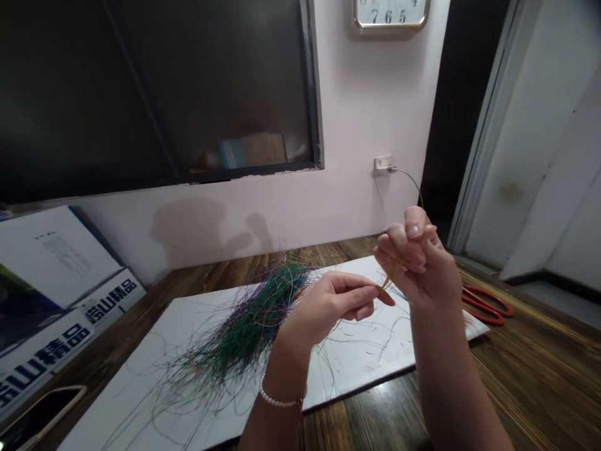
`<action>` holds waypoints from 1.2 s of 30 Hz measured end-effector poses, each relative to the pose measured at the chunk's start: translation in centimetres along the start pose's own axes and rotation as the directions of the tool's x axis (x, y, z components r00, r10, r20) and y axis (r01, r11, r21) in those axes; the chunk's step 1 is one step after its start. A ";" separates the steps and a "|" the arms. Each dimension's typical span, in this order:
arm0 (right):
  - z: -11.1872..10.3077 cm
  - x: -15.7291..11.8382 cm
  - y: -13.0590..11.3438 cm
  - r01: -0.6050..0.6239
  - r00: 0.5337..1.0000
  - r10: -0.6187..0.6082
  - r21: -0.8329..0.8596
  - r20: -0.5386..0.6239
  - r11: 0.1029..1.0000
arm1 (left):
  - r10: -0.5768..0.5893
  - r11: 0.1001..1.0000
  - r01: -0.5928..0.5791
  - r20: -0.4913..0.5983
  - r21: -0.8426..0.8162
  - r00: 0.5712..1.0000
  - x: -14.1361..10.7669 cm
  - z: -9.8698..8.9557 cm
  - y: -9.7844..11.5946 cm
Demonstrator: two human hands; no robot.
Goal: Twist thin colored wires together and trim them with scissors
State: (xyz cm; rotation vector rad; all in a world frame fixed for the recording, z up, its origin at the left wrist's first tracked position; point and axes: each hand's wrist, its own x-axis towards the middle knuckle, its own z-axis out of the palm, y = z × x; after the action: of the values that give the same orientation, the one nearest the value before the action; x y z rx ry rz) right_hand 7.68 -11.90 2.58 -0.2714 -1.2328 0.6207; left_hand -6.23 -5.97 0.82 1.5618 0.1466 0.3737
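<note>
Over a white board (370,357) heaped with colored filaments (248,329), raised left hand (328,307) and right hand (417,260) pinched one golden strand (390,277).

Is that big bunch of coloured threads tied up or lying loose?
Lying loose: the fine multicoloured threads fan out across the white board, with stray strands apart from the bunch. No tie shows, though the left hand hides part.

A small indoor workroom: a wood-grain bench (539,388) carries a white board (357,357) heaped with fine coloured strands (248,326), red-handled scissors (486,305) at right and printed cartons (56,326) at left, beneath a wall clock (389,15) at top centre.
</note>
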 end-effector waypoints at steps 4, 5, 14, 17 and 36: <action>-0.4 0.1 -0.3 0.044 0.996 -0.049 -0.064 -0.072 0.997 | 0.001 0.999 -0.002 0.043 0.032 0.999 -0.1 -0.5 0.1; -0.5 0.2 -0.3 0.059 0.995 -0.065 -0.074 -0.082 0.996 | -0.013 1.000 0.011 0.070 0.021 0.997 -0.1 -0.9 0.0; -1.6 0.7 -0.2 0.067 0.978 -0.063 0.014 -0.197 0.998 | -0.101 0.995 0.102 0.352 0.015 0.931 0.1 -1.8 -0.6; -2.3 0.9 0.0 0.109 0.970 -0.115 -0.044 -0.212 0.993 | -0.130 0.985 0.089 0.305 0.146 0.944 0.4 -1.3 -0.5; -3.9 1.3 2.2 -0.176 0.923 0.160 -0.014 -0.350 0.984 | 0.363 0.923 -0.383 -0.276 -0.022 0.890 0.2 -0.8 -0.1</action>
State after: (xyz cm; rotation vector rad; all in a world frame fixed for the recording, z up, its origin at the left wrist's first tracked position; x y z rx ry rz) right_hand 10.94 -8.87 1.24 -0.5074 -0.8878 0.6606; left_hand -6.24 -5.17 0.79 1.4553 0.0366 0.8876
